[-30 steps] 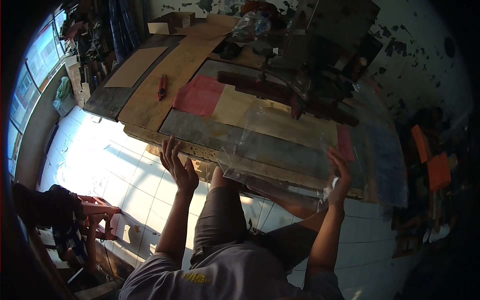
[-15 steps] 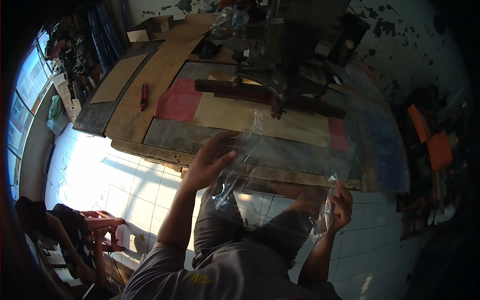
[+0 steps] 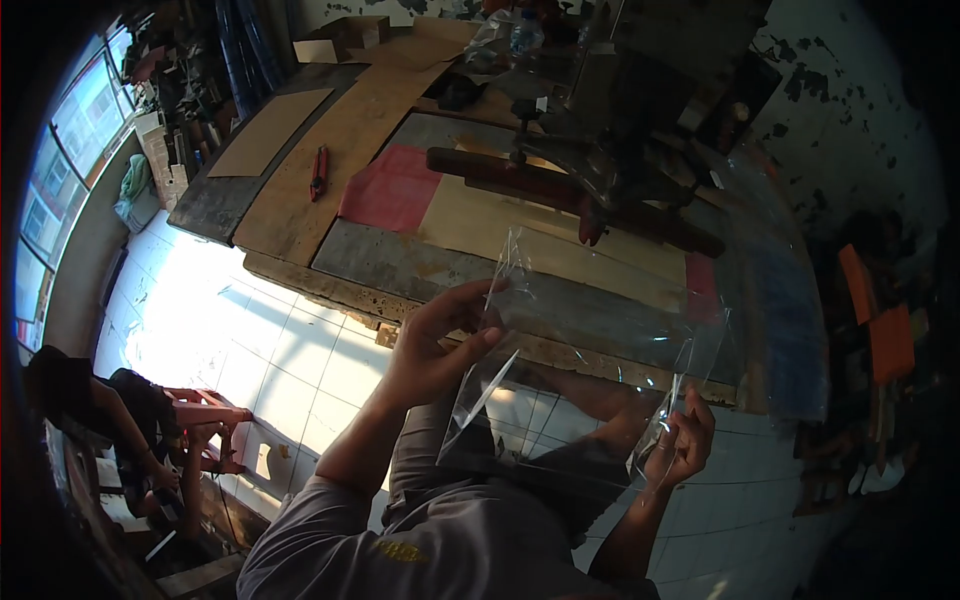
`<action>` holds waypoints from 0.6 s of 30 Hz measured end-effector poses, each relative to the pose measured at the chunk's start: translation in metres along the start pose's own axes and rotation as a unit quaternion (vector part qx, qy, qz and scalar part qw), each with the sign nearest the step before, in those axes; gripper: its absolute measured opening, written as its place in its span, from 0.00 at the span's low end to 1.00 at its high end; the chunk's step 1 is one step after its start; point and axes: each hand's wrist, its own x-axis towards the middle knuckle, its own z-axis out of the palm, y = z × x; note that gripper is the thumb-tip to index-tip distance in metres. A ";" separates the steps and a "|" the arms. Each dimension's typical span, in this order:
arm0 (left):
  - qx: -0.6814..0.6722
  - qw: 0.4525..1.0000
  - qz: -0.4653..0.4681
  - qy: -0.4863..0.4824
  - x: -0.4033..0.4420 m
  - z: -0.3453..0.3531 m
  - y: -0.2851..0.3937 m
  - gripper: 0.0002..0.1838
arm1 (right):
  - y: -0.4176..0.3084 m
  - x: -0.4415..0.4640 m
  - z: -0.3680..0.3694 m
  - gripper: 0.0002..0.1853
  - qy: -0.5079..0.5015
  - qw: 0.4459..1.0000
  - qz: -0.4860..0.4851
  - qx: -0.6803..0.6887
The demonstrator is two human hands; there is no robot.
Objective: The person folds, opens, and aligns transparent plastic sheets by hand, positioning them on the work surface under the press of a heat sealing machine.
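A clear plastic sheet [image 3: 585,345] stretches between my two hands, above my lap and the table's front edge. My left hand [image 3: 440,340] pinches its left side between thumb and fingers, and a crumpled corner stands up beyond the fingertips. On the right, my right hand [image 3: 682,440] grips the bunched edge of the same sheet, fingers curled round it. Beyond the sheet, a pale yellow sheet [image 3: 480,220] with red pieces [image 3: 390,190] at its ends lies under the dark bar [image 3: 560,190] of a press-like machine.
A red cutter knife [image 3: 319,173] lies on the brown board [image 3: 290,200] at the left. Cardboard [image 3: 270,130] and a plastic bottle [image 3: 526,35] are farther back. Clear plastic sheets [image 3: 785,300] hang over the table's right side. Another person [image 3: 130,430] is at the lower left.
My view has shifted, so the table appears lower and farther right. Both hands still hold the plastic sheet; its left edge now hangs in a sharper fold below my left hand.
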 end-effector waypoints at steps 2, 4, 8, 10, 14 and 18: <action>-0.003 1.000 0.024 0.019 -0.002 0.003 0.007 0.28 | 0.003 -0.003 0.004 0.07 0.000 1.000 0.004 0.009; 0.015 0.998 0.043 0.044 -0.005 0.002 0.010 0.26 | 0.005 -0.002 0.007 0.07 -0.010 1.000 0.004 0.007; 0.015 0.992 0.046 0.116 -0.021 -0.025 0.019 0.23 | 0.005 0.010 0.019 0.14 -0.031 0.999 0.014 -0.024; 0.017 0.975 0.099 0.198 -0.034 -0.062 0.020 0.22 | 0.005 0.027 0.028 0.17 -0.041 0.996 0.025 -0.082; 0.305 0.812 0.065 0.494 -0.104 -0.205 0.026 0.16 | 0.012 0.040 0.036 0.17 -0.054 0.979 0.089 -0.177; 0.486 0.637 -0.048 0.596 -0.202 -0.338 -0.002 0.18 | 0.015 0.028 0.035 0.12 -0.104 0.948 0.051 -0.296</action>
